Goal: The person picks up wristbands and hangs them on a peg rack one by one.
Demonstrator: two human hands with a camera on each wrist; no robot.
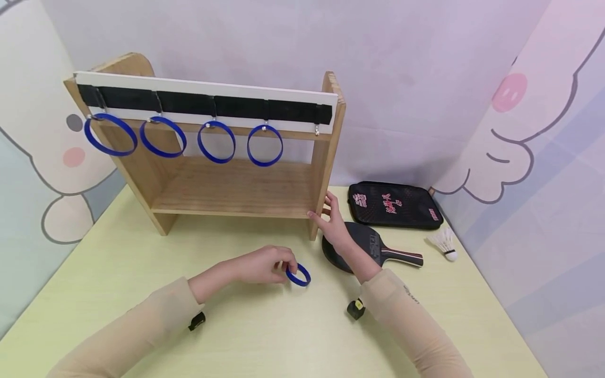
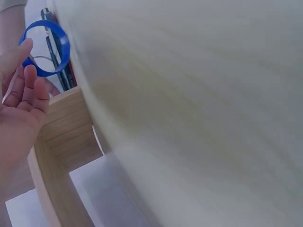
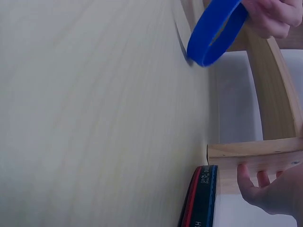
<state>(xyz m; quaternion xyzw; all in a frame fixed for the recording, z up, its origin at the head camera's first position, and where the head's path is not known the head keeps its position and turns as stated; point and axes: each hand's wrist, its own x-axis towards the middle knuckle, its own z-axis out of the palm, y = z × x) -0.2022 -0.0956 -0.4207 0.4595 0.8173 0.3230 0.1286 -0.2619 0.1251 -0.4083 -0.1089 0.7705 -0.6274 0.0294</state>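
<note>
My left hand (image 1: pixel 271 265) pinches a blue ring (image 1: pixel 306 281) just above the table, in front of the wooden rack (image 1: pixel 231 212). The left wrist view shows this blue ring (image 2: pixel 64 45) between thumb and fingertips. Against the rack's right side panel lies my right hand (image 1: pixel 334 226), its thumb at the front edge and its fingers along the outer face. Four hooks on the rack's black strip (image 1: pixel 184 106) bear blue rings (image 1: pixel 264 164), spread from left to centre. The rightmost hook (image 1: pixel 316 129) carries no ring.
Beside the right forearm lies a black table tennis paddle (image 1: pixel 368 241). Behind it is a black zip case (image 1: pixel 394 205), with a shuttlecock (image 1: pixel 445 244) to its right. White walls with cartoon prints stand around the table (image 1: pixel 283 336).
</note>
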